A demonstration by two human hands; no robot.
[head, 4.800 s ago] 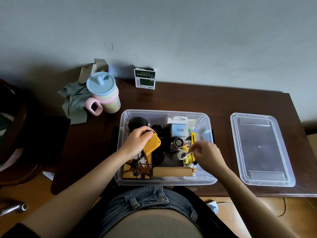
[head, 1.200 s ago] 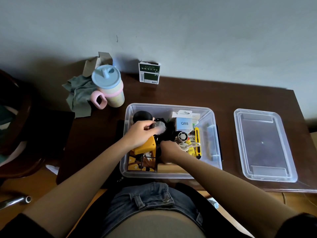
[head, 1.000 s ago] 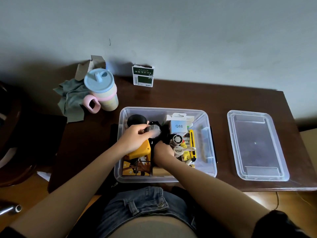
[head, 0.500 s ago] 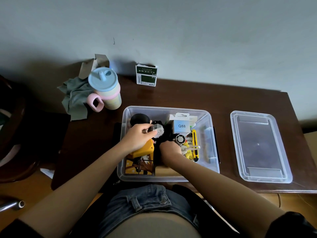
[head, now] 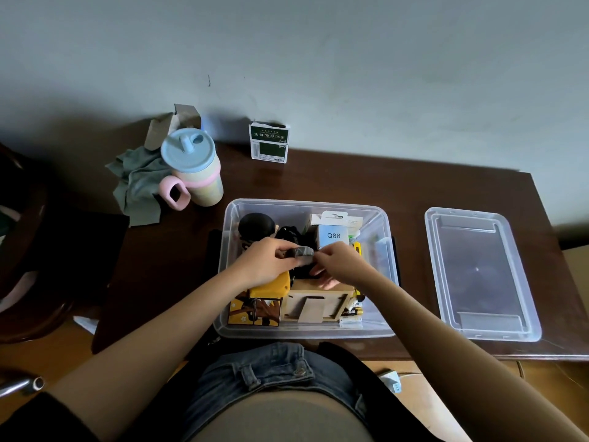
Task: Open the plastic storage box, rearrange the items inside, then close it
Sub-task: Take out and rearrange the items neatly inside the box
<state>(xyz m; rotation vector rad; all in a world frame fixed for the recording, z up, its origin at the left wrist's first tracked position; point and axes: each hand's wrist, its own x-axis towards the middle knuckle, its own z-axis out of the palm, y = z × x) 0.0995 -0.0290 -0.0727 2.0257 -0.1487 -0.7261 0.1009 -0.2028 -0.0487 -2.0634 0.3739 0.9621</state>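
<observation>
Box (head: 228,282) open on tabletop (head: 414,199), lid (head: 484,275) well right of box, clear of reach. Over box middle, left hand (head: 266,266) and right hand (head: 339,263) fingers pinched on small grey item (head: 302,252), probably for repositioning.

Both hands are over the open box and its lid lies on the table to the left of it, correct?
Not quite. The head view shows the lid on the table to the right of the box, not the left. The left hand and right hand are over the open box, as you said.
</observation>
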